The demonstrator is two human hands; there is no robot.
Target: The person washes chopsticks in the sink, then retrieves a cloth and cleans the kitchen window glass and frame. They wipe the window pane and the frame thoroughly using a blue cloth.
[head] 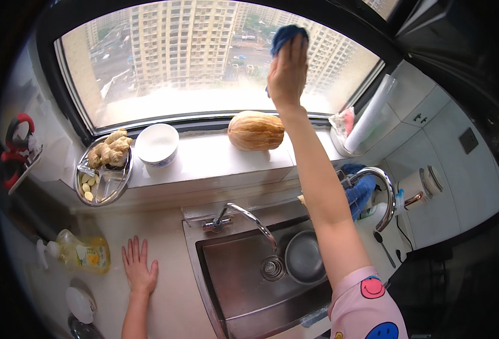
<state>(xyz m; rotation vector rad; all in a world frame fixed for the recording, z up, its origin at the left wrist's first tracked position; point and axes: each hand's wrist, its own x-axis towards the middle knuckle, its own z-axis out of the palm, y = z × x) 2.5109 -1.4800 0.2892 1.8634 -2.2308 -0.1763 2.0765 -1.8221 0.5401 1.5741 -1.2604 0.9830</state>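
My right hand [289,78] reaches up to the window pane [181,55] and presses a dark blue cloth [289,36] against the glass. The palm and much of the cloth's lower part are hidden behind the hand. Flat on the pale countertop [168,288] rests my left hand [140,267], fingers spread and nothing in it. To its left stands a pump bottle of yellow liquid [90,254] bearing a label. Beneath my right forearm, on the white sill [202,154], lies an orange-tan squash [255,131].
A stainless steel sink [236,292] with a chrome faucet [249,218] holds a round metal pan [304,258]. Along the sill are a divided tray with ginger [111,150], a white bowl [157,144] and a white roll [370,114]. Red-handled scissors [18,144] stand at left.
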